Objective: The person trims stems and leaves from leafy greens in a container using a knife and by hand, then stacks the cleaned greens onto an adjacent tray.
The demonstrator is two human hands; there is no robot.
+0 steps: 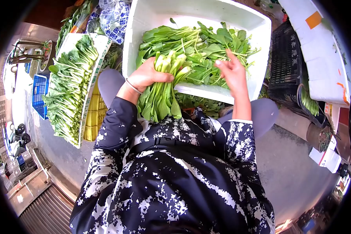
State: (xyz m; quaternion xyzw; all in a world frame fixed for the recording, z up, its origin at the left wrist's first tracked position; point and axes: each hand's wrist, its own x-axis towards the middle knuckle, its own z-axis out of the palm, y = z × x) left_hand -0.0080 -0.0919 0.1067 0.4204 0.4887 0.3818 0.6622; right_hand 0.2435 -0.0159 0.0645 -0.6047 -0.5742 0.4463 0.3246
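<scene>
My left hand [146, 74] is wrapped round a bunch of leafy greens [160, 97], its cut pale-green stalk ends up and its leaves hanging down over my lap. The bunch is at the near left edge of a white foam box [199, 91]. Inside the box lie more loose leafy greens [214, 52], spread across the bottom with leaves and thin stems mixed. Over the right part of that pile is my right hand [234, 72], index finger and thumb apart, holding nothing that I can see. Its other fingers are partly curled.
Neatly stacked greens [72, 89] lie on a white foam board to the left, above a yellow crate [95, 113]. Beyond it is a blue crate [39, 93]. On the right stand a black crate [286, 62] and another white foam box [319, 50]. A patterned plastic bag [115, 17] is behind.
</scene>
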